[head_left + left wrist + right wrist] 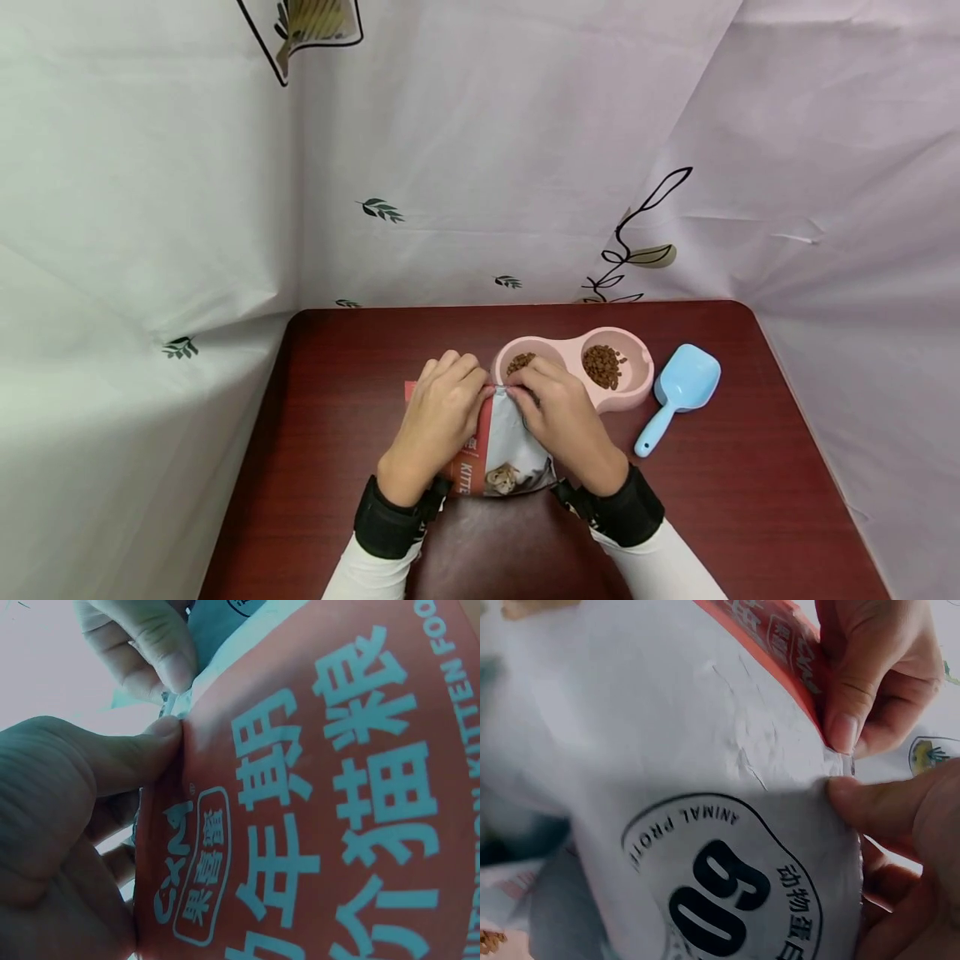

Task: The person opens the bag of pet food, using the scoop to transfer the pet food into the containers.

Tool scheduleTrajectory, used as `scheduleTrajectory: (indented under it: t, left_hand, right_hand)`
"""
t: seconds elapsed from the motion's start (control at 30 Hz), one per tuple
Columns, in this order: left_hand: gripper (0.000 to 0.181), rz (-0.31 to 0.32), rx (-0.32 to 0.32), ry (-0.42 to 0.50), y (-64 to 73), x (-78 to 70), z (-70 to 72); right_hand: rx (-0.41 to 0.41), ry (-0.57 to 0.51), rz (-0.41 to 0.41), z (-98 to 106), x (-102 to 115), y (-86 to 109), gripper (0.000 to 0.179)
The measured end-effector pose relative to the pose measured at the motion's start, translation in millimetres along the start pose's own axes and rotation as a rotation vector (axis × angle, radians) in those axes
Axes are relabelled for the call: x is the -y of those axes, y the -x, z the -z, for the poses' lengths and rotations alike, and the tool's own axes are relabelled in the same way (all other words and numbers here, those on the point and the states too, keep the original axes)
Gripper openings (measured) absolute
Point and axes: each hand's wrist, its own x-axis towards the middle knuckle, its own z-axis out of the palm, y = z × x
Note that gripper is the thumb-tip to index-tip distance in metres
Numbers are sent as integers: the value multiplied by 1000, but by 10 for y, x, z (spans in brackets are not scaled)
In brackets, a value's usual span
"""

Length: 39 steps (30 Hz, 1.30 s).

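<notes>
A red and white bag of kitten food (517,442) stands between both hands at the table's middle, its printed front towards me. My left hand (442,408) pinches its top edge, thumb on the red side, fingers behind. Close beside it, my right hand (562,408) pinches the same edge on the white part. In the left wrist view the left thumb presses on the red bag (300,780), with the right hand (139,645) just beyond. The right wrist view has both thumbs on the edge near the bag's white face (705,742). Whether the edge is sealed, I cannot tell.
Behind the bag stands a pink double bowl (570,350) with brown kibble (602,365) in both hollows; my right hand partly covers the left one. A light blue scoop (686,379) lies to its right on the dark red table (337,367). Patterned cloth (480,150) hangs behind.
</notes>
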Motion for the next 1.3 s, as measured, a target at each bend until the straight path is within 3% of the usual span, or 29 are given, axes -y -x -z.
scheduleTrajectory:
  t: [0.23, 0.53, 0.73, 0.93, 1.17, 1.3]
  left_hand:
    - [8, 12, 9, 12, 3, 3, 18]
    - [6, -15, 2, -10, 21, -4, 18]
    - [8, -24, 8, -40, 64, -43, 45]
    - [16, -55, 42, -72, 190, -137, 173]
    - [23, -92, 135, -78, 325, -251, 385]
    - [26, -74, 127, -67, 368, -250, 459]
  right_hand:
    - [14, 62, 50, -25, 18, -43, 7]
    - [-33, 89, 67, -86, 85, -70, 4]
    - [-18, 140, 47, -53, 124, 10, 4]
    - [73, 187, 80, 118, 181, 210, 9]
    - [153, 160, 154, 310, 196, 420, 14]
    - [172, 152, 148, 410, 155, 504, 22]
